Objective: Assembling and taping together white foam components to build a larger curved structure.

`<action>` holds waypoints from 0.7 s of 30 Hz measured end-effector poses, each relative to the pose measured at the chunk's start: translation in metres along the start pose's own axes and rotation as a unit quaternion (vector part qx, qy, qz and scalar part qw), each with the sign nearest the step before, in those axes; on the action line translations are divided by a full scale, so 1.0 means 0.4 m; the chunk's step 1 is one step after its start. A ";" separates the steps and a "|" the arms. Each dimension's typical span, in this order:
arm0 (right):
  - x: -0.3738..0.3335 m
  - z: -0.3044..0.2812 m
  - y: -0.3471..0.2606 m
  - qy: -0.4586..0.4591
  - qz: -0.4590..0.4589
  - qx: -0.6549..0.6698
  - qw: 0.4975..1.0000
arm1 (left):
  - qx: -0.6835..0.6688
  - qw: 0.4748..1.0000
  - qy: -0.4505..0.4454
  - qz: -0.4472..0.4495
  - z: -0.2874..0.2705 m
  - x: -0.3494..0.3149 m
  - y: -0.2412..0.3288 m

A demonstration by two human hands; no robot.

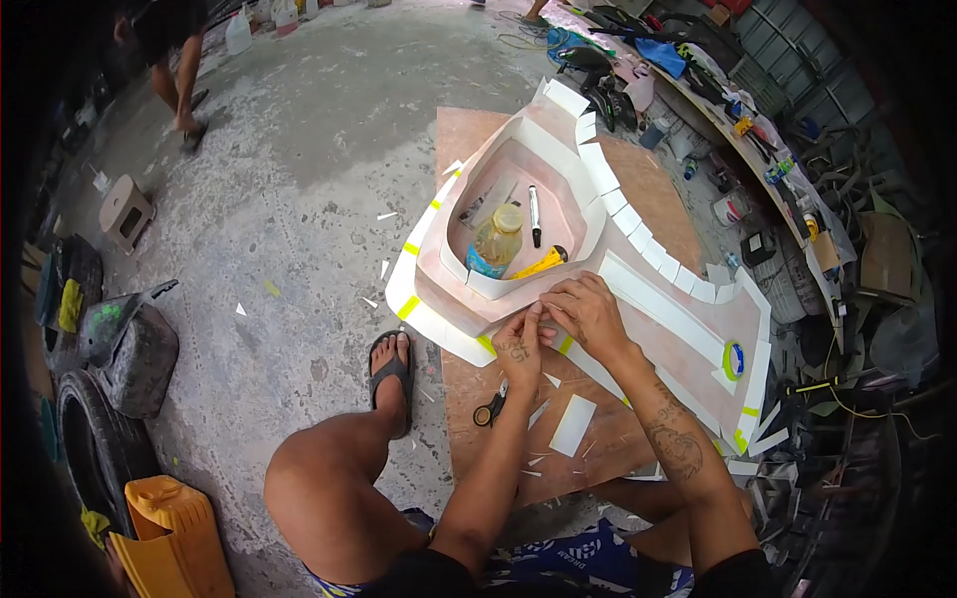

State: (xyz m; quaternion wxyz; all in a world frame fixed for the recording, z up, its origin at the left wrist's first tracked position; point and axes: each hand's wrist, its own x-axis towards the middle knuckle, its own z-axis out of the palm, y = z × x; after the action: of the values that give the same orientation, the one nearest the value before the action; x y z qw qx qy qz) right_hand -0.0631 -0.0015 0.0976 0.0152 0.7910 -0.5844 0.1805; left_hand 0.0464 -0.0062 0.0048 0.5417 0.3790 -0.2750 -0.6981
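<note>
A large pinkish moulded shell (pixel 663 311) edged with white card strips (pixel 626 219) and yellow-green tape (pixel 409 307) lies on a brown board (pixel 474 384). At its near edge my left hand (pixel 520 349) and right hand (pixel 588 314) meet, fingertips pinched together. Whatever is between them is too small to make out. Inside the shell's hollow are a bottle with yellowish contents (pixel 497 241), a marker (pixel 535 214) and a yellow cutter (pixel 539 263). Black-handled scissors (pixel 488 411) and a white card piece (pixel 573 426) lie nearer me. A tape roll (pixel 734 361) rests on the shell's right part.
Card scraps lie on the board and concrete floor (pixel 289 239). Left are a small stool (pixel 127 214), a tyre (pixel 95 453) and a yellow plastic container (pixel 184 543). A person (pixel 179 70) is at the upper left. A cluttered bench (pixel 713 110) runs along the right.
</note>
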 end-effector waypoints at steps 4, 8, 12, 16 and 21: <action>-0.001 0.006 0.002 0.017 -0.005 -0.003 1.000 | 0.021 0.999 0.029 0.031 0.009 0.005 -0.017; -0.004 0.008 -0.012 0.012 0.004 -0.011 1.000 | 0.032 0.997 0.042 0.055 0.013 0.005 -0.022; -0.013 0.011 -0.009 0.017 0.006 -0.016 1.000 | 0.049 0.997 0.046 0.040 0.022 0.003 -0.021; -0.020 0.014 -0.008 0.018 -0.004 -0.040 0.999 | 0.086 0.994 0.036 0.055 0.021 0.002 -0.024; -0.021 -0.005 -0.010 -0.019 0.009 -0.014 1.000 | 0.121 0.988 0.016 0.094 -0.004 0.014 -0.041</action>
State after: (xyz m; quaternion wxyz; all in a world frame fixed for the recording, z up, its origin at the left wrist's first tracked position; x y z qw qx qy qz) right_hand -0.0618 0.0079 0.0977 0.0140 0.7885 -0.5944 0.1574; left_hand 0.0382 -0.0072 -0.0104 0.5591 0.4251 -0.3834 -0.5998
